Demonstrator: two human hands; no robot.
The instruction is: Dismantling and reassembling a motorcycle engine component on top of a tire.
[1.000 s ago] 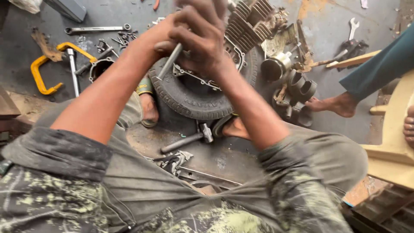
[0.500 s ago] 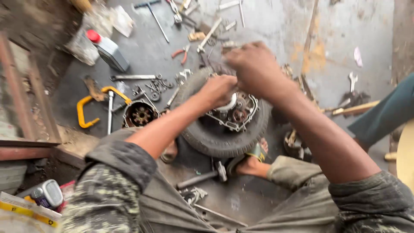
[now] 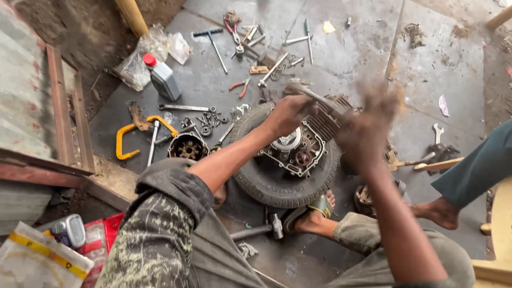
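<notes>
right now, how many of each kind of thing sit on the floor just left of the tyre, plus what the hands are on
Tyre with engine block on it: 1
Rod-like tool gripped by left hand, right hand blurred beside it: 1
Yellow clamp: 1
Round clutch housing: 1
Grey oil bottle with red cap: 1
Hammer: 1
Total: 6
</notes>
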